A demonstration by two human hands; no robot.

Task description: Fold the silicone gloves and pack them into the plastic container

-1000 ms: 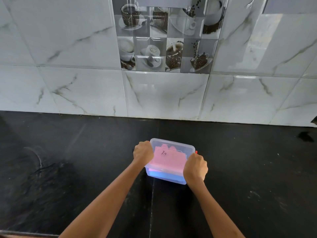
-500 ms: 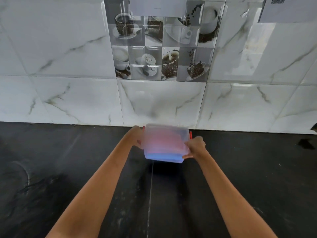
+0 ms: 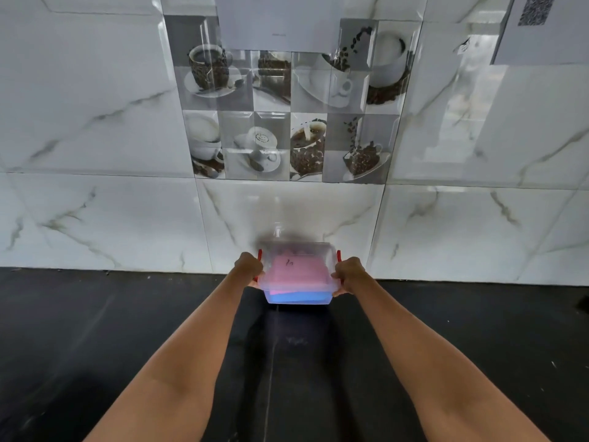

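Note:
A clear plastic container (image 3: 298, 299) with its lid on and red side clips is held above the black counter, close to the tiled wall. Inside it a folded pink silicone glove (image 3: 298, 272) lies on top of a blue one (image 3: 298, 296). My left hand (image 3: 249, 269) grips the container's left side and my right hand (image 3: 349, 274) grips its right side. Both arms are stretched forward. The container is slightly blurred.
The black stone counter (image 3: 95, 346) runs from the near edge to the white marble-pattern tiled wall (image 3: 95, 218). A panel of coffee-themed tiles (image 3: 287, 116) sits above the container. A dark mark (image 3: 585, 303) shows at the far right edge.
Both hands have carried the closed container away from me, off the middle of the counter and up toward the wall. The camera has tilted up with it.

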